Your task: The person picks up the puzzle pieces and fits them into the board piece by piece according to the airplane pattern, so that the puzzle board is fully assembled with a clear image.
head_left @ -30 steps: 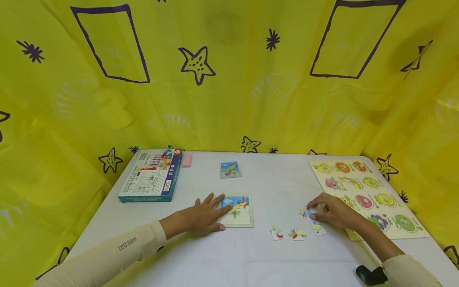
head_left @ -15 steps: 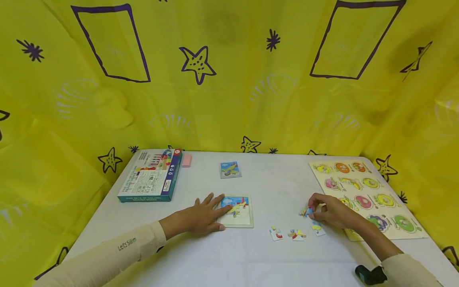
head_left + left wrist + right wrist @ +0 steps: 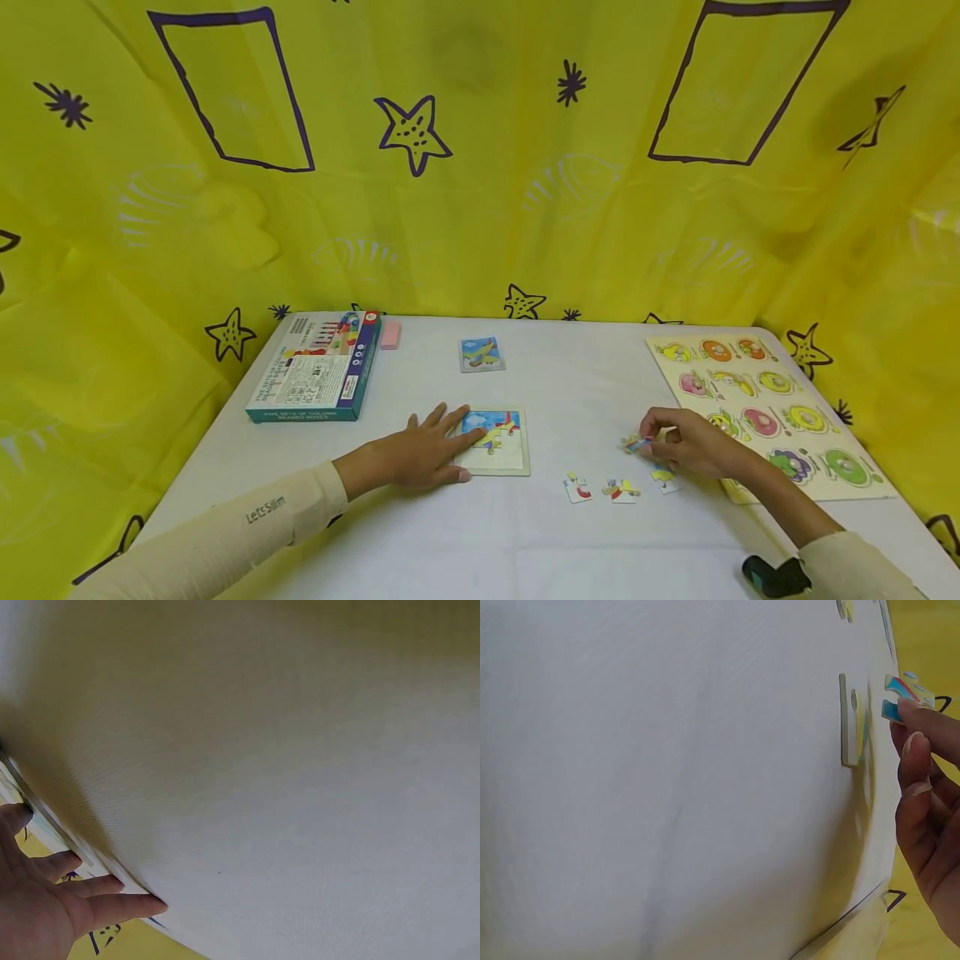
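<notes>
My left hand (image 3: pixel 427 448) lies with spread, straight fingers over the left edge of a wooden puzzle tray (image 3: pixel 527 454). Inside the tray, joined pieces show part of a yellow plane on blue sky, while its lower part is bare. On the right, my right hand (image 3: pixel 690 446) pinches a puzzle piece (image 3: pixel 637 444) between thumb and index finger. The right wrist view shows this blue, red and yellow piece (image 3: pixel 900 686) lifted off the cloth. Loose puzzle pieces lie nearby: one with red (image 3: pixel 578 487), one with a red and yellow print (image 3: pixel 622 491), and one under the right hand (image 3: pixel 663 477).
A small plane picture (image 3: pixel 482 354) lies behind the tray. At back left are a boxed bead set (image 3: pixel 318 367) and a pink block (image 3: pixel 391 336). A fruit peg board (image 3: pixel 772 408) stands close beyond the right hand. A yellow curtain (image 3: pixel 480 208) borders the white table.
My right hand has picked up the puzzle piece beneath its fingertips and tilted it, shifting slightly left. The left hand and the tray have stayed put.
</notes>
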Demonstrator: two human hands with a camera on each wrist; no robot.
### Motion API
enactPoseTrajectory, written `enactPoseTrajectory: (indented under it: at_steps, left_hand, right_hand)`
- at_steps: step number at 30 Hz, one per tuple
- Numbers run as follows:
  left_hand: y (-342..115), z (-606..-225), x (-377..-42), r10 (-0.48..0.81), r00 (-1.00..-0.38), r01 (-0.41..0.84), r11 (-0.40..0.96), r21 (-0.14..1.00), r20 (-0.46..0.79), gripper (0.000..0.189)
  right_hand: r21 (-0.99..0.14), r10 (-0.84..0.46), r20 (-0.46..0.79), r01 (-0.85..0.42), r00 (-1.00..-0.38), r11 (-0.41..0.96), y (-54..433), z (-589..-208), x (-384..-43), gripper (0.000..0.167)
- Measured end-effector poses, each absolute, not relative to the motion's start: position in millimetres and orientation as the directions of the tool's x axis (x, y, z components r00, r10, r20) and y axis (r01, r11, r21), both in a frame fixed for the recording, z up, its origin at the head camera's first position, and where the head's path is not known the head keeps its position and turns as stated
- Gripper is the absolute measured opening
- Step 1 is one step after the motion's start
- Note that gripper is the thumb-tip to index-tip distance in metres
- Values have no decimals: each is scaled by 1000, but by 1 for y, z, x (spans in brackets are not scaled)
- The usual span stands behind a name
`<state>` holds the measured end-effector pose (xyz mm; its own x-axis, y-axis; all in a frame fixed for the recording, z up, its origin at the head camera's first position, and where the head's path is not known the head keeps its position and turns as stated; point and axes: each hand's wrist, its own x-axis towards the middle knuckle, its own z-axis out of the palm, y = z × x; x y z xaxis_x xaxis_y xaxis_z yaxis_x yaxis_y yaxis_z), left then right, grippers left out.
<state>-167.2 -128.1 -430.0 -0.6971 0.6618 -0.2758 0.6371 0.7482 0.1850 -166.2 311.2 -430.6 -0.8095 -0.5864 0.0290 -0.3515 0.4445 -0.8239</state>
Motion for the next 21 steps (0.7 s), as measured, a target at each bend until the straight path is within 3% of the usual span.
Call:
enactPoseTrajectory:
  at_steps: [10,21]
  left_hand:
    - [-129,-432,-168,657,-701,636,752,175,-278,66]
    - [-130,-434,-170,662,-700,634,749,192,-268,67]
  right_hand:
    - [-820,-579,1,-332,-815,466,295,-426,-166,5]
    - [-852,-551,-35,-263,-834,453,277,-424,-165,22]
